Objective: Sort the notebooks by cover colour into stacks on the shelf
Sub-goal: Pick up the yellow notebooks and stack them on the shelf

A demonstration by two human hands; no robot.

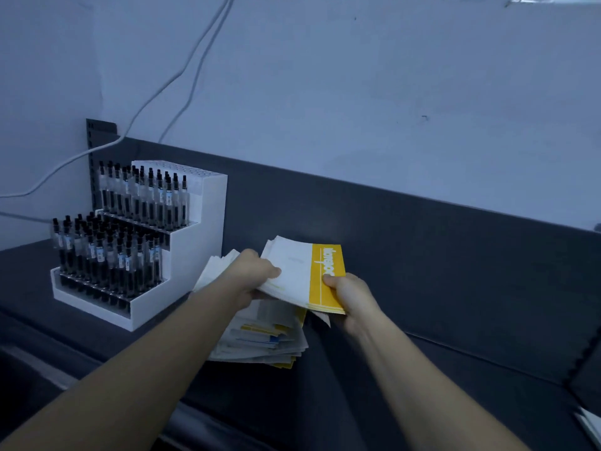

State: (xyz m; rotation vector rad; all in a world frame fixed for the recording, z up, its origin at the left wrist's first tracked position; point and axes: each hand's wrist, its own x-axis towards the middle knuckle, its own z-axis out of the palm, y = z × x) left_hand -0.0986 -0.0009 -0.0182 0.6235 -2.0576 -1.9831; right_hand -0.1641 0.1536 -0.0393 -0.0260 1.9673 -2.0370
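Your two bare forearms reach in from 6 o'clock and meet over a lifted bundle of notebooks (292,271), held just above the dark shelf (455,288). On top lies a white cover with a yellow band (327,278) along its right edge, and the band runs roughly from 12 to 6 o'clock. Your left hand (257,275) grips the bundle's left side, fingers curled beneath and thumb pressed on the white cover. Your right hand (351,297) pinches the near end of the yellow band, thumb on top. From that right-hand grip the bundle stretches away toward 10 o'clock. Below it, toward 7 o'clock, a loose, fanned pile of notebooks (260,343) rests on the shelf, showing white, yellow and a little blue at the edges. Bare shelf lies toward 3 o'clock, and your right hand is the nearer one to it, so a yellow stack would most likely start on that side. At 9 o'clock, just beside the pile, a white stepped display rack (201,229) holds rows of upright pens (107,252). Behind the shelf a pale wall (390,92) rises, with two cables (182,70) trailing down at 11 o'clock.
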